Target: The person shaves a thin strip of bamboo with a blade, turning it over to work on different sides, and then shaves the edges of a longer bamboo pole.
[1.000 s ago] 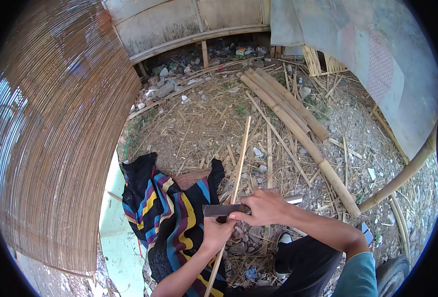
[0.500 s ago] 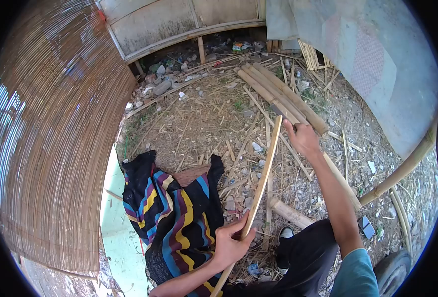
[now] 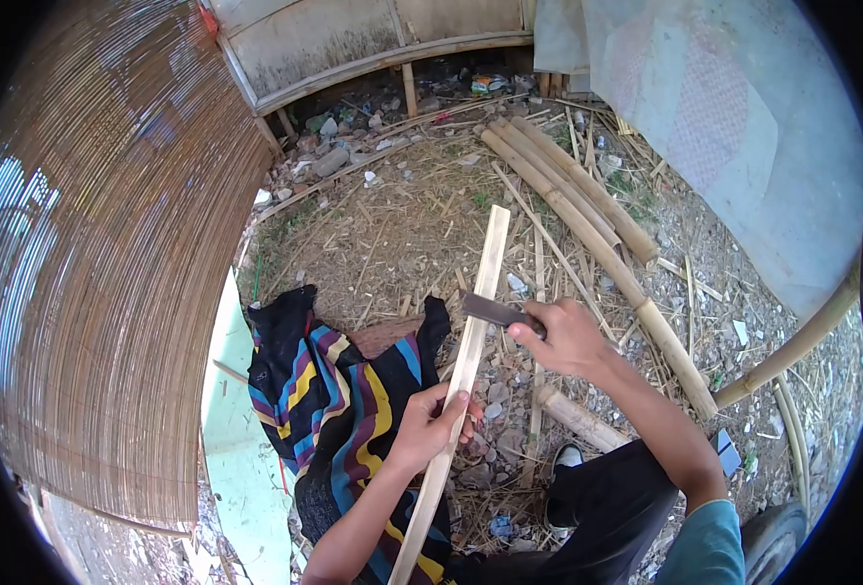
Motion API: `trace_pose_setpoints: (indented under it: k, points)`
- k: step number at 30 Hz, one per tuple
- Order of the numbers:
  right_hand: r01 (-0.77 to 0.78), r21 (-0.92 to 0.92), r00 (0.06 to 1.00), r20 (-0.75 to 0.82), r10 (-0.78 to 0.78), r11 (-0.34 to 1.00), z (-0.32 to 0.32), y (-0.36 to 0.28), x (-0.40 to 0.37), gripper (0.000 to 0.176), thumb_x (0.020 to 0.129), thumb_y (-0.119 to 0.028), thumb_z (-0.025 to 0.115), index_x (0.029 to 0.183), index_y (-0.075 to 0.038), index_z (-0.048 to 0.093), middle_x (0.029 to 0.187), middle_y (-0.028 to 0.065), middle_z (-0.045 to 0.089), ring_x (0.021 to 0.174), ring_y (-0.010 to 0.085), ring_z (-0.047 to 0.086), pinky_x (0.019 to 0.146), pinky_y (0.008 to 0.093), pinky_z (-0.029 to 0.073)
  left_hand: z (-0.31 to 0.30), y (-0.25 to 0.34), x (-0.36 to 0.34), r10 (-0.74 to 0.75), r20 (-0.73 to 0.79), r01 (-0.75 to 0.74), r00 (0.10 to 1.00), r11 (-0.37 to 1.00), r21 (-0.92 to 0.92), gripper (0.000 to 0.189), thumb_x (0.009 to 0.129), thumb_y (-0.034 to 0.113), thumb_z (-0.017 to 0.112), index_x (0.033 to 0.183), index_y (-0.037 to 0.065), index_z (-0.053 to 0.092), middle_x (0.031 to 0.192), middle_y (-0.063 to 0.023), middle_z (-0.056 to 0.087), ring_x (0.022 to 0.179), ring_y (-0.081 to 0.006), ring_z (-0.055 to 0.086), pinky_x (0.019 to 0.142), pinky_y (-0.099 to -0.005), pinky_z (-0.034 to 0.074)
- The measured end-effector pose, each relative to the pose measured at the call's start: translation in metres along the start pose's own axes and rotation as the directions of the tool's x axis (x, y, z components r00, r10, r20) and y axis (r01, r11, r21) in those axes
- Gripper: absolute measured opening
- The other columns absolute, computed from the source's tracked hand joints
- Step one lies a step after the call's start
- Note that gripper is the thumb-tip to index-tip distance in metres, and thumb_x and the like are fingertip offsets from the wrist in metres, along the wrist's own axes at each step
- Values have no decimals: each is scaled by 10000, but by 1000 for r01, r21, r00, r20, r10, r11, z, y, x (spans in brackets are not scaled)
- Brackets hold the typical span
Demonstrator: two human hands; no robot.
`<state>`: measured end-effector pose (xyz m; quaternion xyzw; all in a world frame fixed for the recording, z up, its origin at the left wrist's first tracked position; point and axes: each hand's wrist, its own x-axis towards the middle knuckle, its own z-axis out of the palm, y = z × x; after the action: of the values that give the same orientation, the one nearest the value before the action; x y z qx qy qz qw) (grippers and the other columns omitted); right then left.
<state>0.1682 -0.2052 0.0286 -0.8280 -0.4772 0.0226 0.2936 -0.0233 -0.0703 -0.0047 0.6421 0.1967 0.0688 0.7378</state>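
Note:
A long pale bamboo strip (image 3: 467, 363) slants upward from the bottom centre, its flat face toward the camera. My left hand (image 3: 431, 427) is wrapped round its lower middle, the thumb lying across the face. In my right hand (image 3: 566, 336) is the handle of a dark, broad-bladed knife (image 3: 495, 310). The blade lies across the strip above my left hand; whether its edge cuts in cannot be told. Below and left of the strip, a black cloth with coloured stripes (image 3: 339, 390) lies beside my left forearm.
Several bamboo poles (image 3: 577, 200) lie at the upper right. A shorter bamboo piece (image 3: 582, 419) is near my shoe (image 3: 568, 456). A slatted bamboo screen (image 3: 119, 292) stands left, a pale sheet (image 3: 714, 127) hangs right, and a tyre (image 3: 774, 541) sits at the lower right.
My right hand has come down and left, bringing the knife across the strip. The strip has turned from its narrow edge to its flat face, and its top has moved left.

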Motion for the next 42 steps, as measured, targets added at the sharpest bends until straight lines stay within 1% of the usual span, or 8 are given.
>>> trace_pose_setpoints:
  k: [8, 14, 18, 24, 25, 31, 35, 42]
  points:
    - [182, -294, 973, 189, -130, 938, 34, -35, -9, 758, 820, -717, 391, 783, -19, 684, 506, 180, 572, 485, 299, 628, 447, 407, 499, 5, -16, 0, 167, -46, -136, 985, 909, 394, 274, 972, 191, 446, 806, -20, 499, 556, -60, 535, 434, -158, 561, 408, -288, 428]
    - [-409, -237, 913, -85, 400, 881, -21, 34, 41, 799, 860, -696, 300, 875, 1, 690, 663, 208, 626, 687, 330, 668, 646, 442, 540, 24, -44, -27, 369, 109, -335, 923, 633, 698, 198, 938, 123, 492, 808, -26, 499, 550, -76, 566, 441, -180, 596, 406, -303, 444]
    - [-628, -75, 752, -313, 580, 774, -25, 93, 27, 821, 855, -692, 311, 927, 44, 669, 941, 307, 626, 967, 418, 603, 876, 443, 465, 24, -40, -33, 439, 139, -431, 888, 687, 585, 194, 939, 128, 491, 821, -24, 515, 563, -76, 581, 428, -166, 591, 396, -289, 442]
    - [-638, 278, 708, -154, 689, 718, -9, 131, 13, 800, 876, -668, 336, 848, 74, 634, 753, 240, 638, 748, 344, 627, 765, 420, 484, 7, -4, -20, 90, 61, -96, 994, 990, 105, 282, 979, 197, 431, 851, -37, 522, 570, -22, 494, 393, -84, 495, 358, -234, 381]
    - [-522, 507, 749, -113, 653, 686, -17, 90, 12, 633, 907, -628, 345, 612, -74, 425, 488, 6, 388, 351, 100, 362, 344, 240, 315, 4, -4, -19, 97, 44, -101, 994, 989, 104, 282, 979, 197, 431, 851, -37, 522, 570, -22, 494, 393, -84, 495, 358, -234, 381]
    - [-129, 75, 978, -153, 140, 989, -13, -25, 0, 606, 880, -552, 468, 654, -1, 582, 482, 141, 524, 436, 263, 550, 491, 385, 471, 5, -5, -18, 122, 61, -129, 991, 985, 118, 284, 984, 202, 426, 885, -44, 528, 573, -23, 489, 400, -78, 480, 372, -233, 371]
    - [101, -393, 994, -3, -111, 914, 7, -49, -15, 554, 801, -572, 564, 684, -32, 584, 489, 160, 532, 468, 347, 581, 474, 430, 479, 5, -3, -19, 136, 31, -138, 990, 985, 107, 294, 967, 217, 471, 795, -20, 503, 554, -38, 523, 389, -113, 526, 368, -274, 394]
    - [197, -343, 979, 23, -202, 918, 7, -19, -11, 565, 790, -590, 557, 680, -36, 591, 474, 151, 523, 471, 356, 577, 478, 419, 476, 6, -24, -20, 384, -15, -341, 923, 837, 427, 242, 919, 140, 527, 754, -34, 495, 508, -158, 518, 424, -296, 565, 406, -373, 398]
